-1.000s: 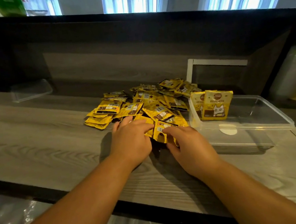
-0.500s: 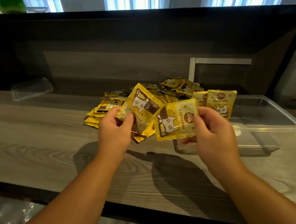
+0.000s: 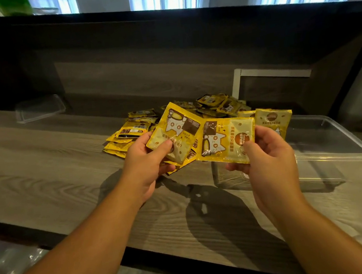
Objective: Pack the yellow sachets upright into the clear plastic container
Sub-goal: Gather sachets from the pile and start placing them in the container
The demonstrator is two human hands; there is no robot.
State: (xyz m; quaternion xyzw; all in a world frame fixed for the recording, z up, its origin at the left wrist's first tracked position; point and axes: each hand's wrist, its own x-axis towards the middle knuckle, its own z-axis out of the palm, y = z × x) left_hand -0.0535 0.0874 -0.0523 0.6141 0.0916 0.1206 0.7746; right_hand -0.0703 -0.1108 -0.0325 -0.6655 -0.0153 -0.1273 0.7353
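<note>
My left hand point(image 3: 149, 164) grips one yellow sachet point(image 3: 177, 132) with a cat print, tilted, lifted above the table. In my right hand point(image 3: 263, 156) is a second yellow sachet point(image 3: 226, 140), turned sideways, its edge meeting the left one. Behind both lies a loose pile of yellow sachets point(image 3: 133, 131) on the wooden table. The clear plastic container point(image 3: 328, 147) stands to the right. One sachet point(image 3: 273, 117) stands upright at its left end, partly hidden by my right hand.
A clear plastic lid point(image 3: 40, 108) lies at the far left of the table point(image 3: 42, 178). A dark wall panel and a white frame point(image 3: 270, 74) rise behind the pile. Plastic-wrapped items sit under the table's near edge.
Both hands picked a sachet each from the pile and lifted them towards me. The two sachets now sit edge to edge, closer to the camera.
</note>
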